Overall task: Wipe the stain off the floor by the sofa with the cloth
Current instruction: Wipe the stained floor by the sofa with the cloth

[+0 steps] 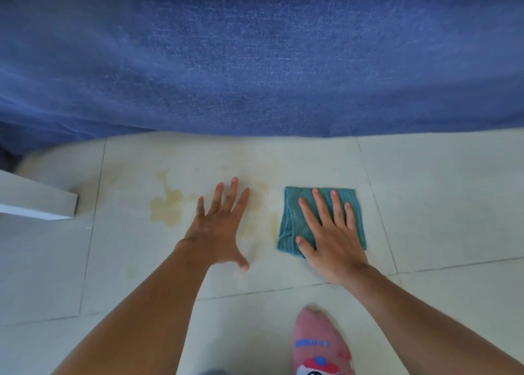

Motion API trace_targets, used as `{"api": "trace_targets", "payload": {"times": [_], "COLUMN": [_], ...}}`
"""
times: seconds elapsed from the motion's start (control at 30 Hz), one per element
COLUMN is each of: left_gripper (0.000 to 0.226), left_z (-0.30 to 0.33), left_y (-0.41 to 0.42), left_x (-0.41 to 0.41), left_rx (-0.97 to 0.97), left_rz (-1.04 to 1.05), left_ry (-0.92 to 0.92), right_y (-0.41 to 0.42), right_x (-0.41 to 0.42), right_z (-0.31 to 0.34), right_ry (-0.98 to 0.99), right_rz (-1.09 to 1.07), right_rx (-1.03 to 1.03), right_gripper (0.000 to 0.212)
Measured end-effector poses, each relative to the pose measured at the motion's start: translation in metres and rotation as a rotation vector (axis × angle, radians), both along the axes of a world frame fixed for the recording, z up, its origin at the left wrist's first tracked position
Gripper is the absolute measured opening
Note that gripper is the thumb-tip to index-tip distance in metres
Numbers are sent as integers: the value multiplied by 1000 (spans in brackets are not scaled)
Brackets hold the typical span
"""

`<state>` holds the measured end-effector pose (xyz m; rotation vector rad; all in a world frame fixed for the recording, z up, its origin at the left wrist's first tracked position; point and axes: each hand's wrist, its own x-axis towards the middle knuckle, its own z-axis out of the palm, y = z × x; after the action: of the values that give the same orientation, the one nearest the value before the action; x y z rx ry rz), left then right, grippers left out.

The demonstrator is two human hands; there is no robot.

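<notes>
A folded teal cloth [295, 218] lies flat on the pale tiled floor [439, 204] in front of the blue sofa [255, 62]. My right hand [331, 232] presses flat on the cloth, fingers spread, palm over its lower right part. A yellowish stain [167, 207] spreads on the tile to the left, with fainter smears [261, 201] reaching toward the cloth. My left hand [218, 224] rests flat on the floor between the darker stain and the cloth, fingers apart, holding nothing.
The sofa front fills the upper half and meets the floor just beyond the stain. A white furniture corner [42, 201] juts in at the left edge. A foot in a pink patterned sock [320, 346] stands on the floor below the right arm.
</notes>
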<state>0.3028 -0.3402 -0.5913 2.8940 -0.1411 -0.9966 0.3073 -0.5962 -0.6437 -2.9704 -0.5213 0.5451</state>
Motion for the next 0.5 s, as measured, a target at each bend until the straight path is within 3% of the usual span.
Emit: {"api": "trace_targets", "payload": {"times": [0.17,0.5], "left_gripper": [162,163], "left_z": [5,2], "left_y": [25,81], "left_x": [-37,-109], "left_rx": [54,24], "left_rz": [166,432], "left_ry": [4,54], "right_y": [-11,4], "right_x": [-50,-59], "right_z": [-2,-4], "right_ry": [26,-27], "right_rz": [-48,-20], "right_rx": [-11,-43], "right_gripper": [84,84]}}
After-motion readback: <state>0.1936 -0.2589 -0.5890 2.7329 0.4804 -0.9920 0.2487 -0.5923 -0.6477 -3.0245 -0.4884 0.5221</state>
